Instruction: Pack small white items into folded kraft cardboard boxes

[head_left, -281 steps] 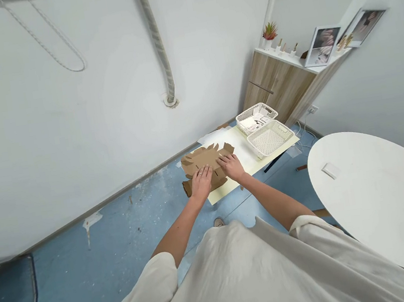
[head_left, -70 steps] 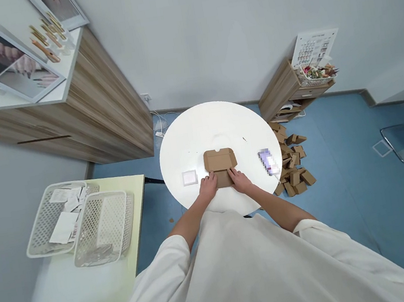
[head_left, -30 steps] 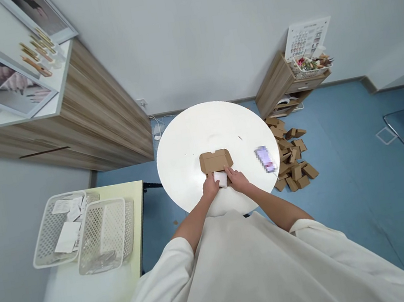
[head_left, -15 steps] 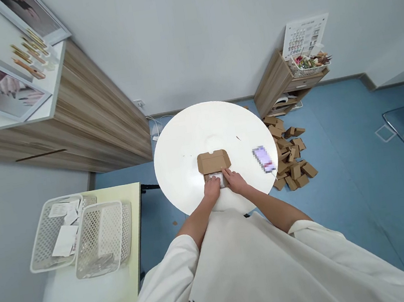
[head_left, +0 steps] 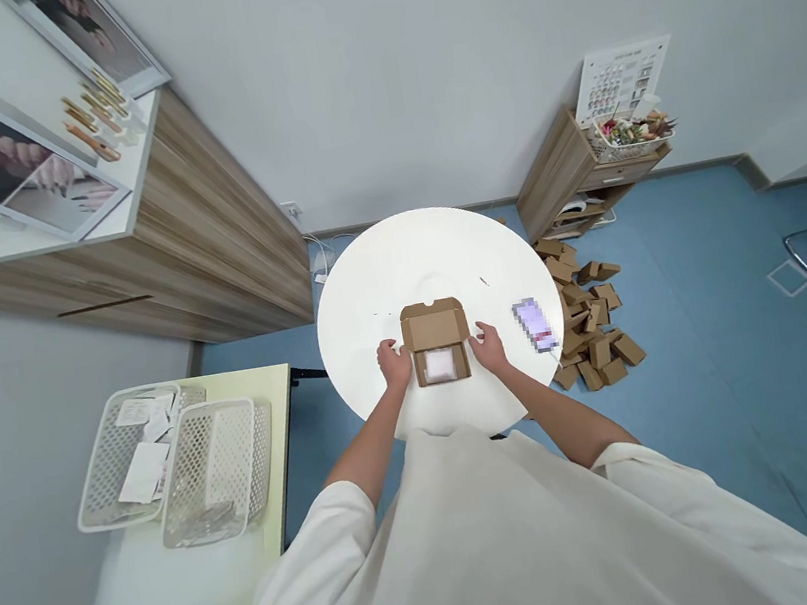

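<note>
A small brown cardboard box (head_left: 435, 330) stands open on the round white table (head_left: 434, 257), its lid folded back away from me. A white packet (head_left: 440, 365) lies inside it. My left hand (head_left: 394, 362) rests against the box's left side and my right hand (head_left: 489, 347) against its right side. Both hands have their fingers curled at the box walls, one on each side.
A phone (head_left: 532, 324) lies on the table to the right. A heap of folded brown boxes (head_left: 588, 315) lies on the blue floor beyond it. Two white mesh baskets (head_left: 169, 459) sit on a pale yellow table at left. Wooden cabinets stand along the wall.
My hands, which were pressing the white packet down into the box, have moved apart to the box's left and right sides. The packet now lies uncovered inside.
</note>
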Available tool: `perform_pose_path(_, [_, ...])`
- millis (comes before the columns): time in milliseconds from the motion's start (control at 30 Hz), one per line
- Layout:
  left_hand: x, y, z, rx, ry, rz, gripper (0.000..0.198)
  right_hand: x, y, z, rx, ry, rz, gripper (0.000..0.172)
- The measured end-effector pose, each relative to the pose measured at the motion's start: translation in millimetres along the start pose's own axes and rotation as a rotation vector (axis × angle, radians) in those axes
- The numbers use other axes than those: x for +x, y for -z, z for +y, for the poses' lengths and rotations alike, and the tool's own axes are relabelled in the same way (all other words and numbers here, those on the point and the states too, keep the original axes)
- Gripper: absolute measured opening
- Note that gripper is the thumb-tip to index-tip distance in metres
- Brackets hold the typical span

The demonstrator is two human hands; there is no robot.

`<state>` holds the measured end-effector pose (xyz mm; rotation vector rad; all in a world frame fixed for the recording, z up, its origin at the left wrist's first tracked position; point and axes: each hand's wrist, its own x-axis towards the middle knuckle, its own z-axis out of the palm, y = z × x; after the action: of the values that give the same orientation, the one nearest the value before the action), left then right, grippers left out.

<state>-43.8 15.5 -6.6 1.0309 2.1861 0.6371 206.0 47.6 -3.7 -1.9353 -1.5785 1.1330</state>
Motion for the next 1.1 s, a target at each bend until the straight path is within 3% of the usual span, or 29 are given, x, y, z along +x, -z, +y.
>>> perform_pose_path(100, [18,1.8,10,-0.186,0.164,-0.132,0.033,16,1,-13,0.197,-0.122,-0.053,0.063])
perform_pose_path(333, [16,3.4,23,-0.484,0.208,-0.38,0.058,15,5,-34,0.465,-0.219,-0.176,0.06])
perform_pose_path(500, [20,16.3,22,-0.514,0.214,-0.493,0.077,16,19,-39,0.542,-0.247,-0.296,0.076])
perform_pose_path(700, [29,25.4,27,-0.403,0.04,-0.498,0.077,23,31,-46,0.487,-0.136,-0.358,0.079])
perform_pose_path(800, [25,19.1,19,-0.273,-0.043,-0.486,0.061,20,24,-39,0.353,-0.084,-0.357,0.074])
perform_pose_path(900, [11,7.5,0,0.025,-0.188,-0.434,0.041,9,10,-19,0.128,0.002,-0.381,0.059])
perform_pose_path(967, [-1,0.4,-15,0.221,-0.243,-0.405,0.051,0,0,-4,-0.025,0.049,-0.353,0.049])
perform_pose_path(1100, [-23,-6.5,-33,0.335,-0.3,-0.353,0.064,-14,-9,16,-0.191,0.1,-0.301,0.055])
